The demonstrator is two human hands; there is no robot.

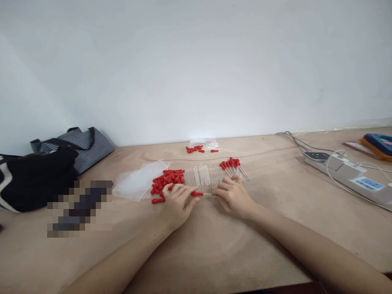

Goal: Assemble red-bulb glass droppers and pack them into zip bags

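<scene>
A small dropper with a red rubber bulb [197,194] on a thin clear tube [207,194] lies between my hands. My right hand [232,197] is closed in a pinch on the free end of the tube. My left hand [178,203] has its fingers stretched, with thumb and forefinger on either side of the bulb and the thumb apart from it. Behind my left hand is a pile of loose red bulbs [168,180]. A row of clear tubes [200,176] lies beyond both hands. Assembled droppers [232,163] lie behind my right hand.
Clear zip bags [137,179] lie left of the bulbs. More red bulbs [194,149] and a bag [203,143] lie near the wall. A black bag [36,179] and a striped bag [94,149] stand left. On the right is a power strip [352,175] with cables.
</scene>
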